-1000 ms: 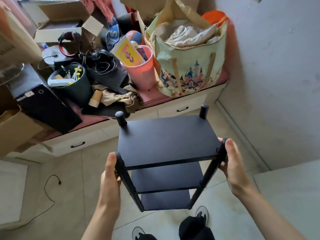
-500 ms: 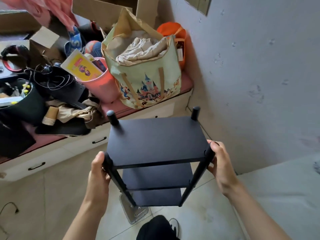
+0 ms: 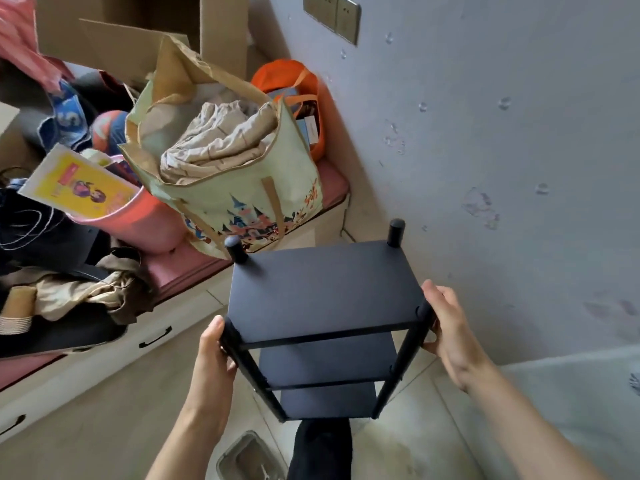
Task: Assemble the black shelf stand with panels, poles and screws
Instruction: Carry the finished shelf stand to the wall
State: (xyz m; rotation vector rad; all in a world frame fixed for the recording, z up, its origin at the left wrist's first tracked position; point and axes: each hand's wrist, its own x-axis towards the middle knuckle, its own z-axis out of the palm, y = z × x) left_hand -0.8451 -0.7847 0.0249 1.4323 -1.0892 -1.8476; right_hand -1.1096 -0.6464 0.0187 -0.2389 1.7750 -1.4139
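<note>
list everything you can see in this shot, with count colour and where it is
shelf stand: 1, black, three panels on four poles, centre, held up off the floor
tote bag: 1, pale green with a castle print, on the bench behind the stand, stuffed with beige cloth
orange bag: 1, orange, behind the tote by the wall
pink bucket: 1, pink, left of the tote, with a yellow booklet sticking out
cardboard box: 1 clearly seen, brown, top left
bench: 1, pink top with white drawers and black handles, left
wall sockets: 2, metallic, top of the grey wall
clear container: 1, on the floor, bottom centre
left hand: 1, grips the near left pole
right hand: 1, grips the near right pole
</note>
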